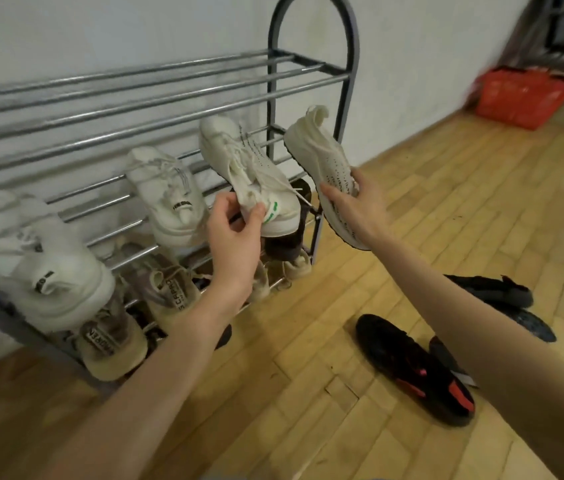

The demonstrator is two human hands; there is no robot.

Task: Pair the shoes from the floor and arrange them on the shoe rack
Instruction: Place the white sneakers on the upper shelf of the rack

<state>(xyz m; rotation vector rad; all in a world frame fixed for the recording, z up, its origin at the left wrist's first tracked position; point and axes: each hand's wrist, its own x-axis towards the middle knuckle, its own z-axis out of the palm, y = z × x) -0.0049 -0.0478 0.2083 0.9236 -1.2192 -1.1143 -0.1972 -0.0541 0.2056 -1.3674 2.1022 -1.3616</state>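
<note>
Against the white wall stands the shoe rack [311,77], a metal frame with chrome bars and a dark arched end piece. On its middle tier sit two chunky white sneakers [166,199], toes toward the wall, well apart from each other. To their right, the left hand [235,233] pinches the heel of a cream sneaker with a green heel mark [253,178]; thumb and fingers close on the heel tab, and the shoe's sole rests on the bars of that same tier near the rack's right end. The right hand [353,206] holds the matching cream sneaker [325,168] in the air just beside the rack's end frame, fingers wrapped over the perforated upper, dark sole turned down and to the left, heel collar pointing up. Both grips are closed, each on one shoe of this pair, and the two shoes sit near each other without touching.

On the lowest tier beige sneakers [114,348] with lettered heel straps stand heel-out, partly hidden behind the left forearm. Farther right, on the wooden floor [308,410], lie a black shoe with red accents [415,372] and other dark shoes [502,299], partly covered by the right forearm. A blurred red box [523,98] sits in the far corner.
</note>
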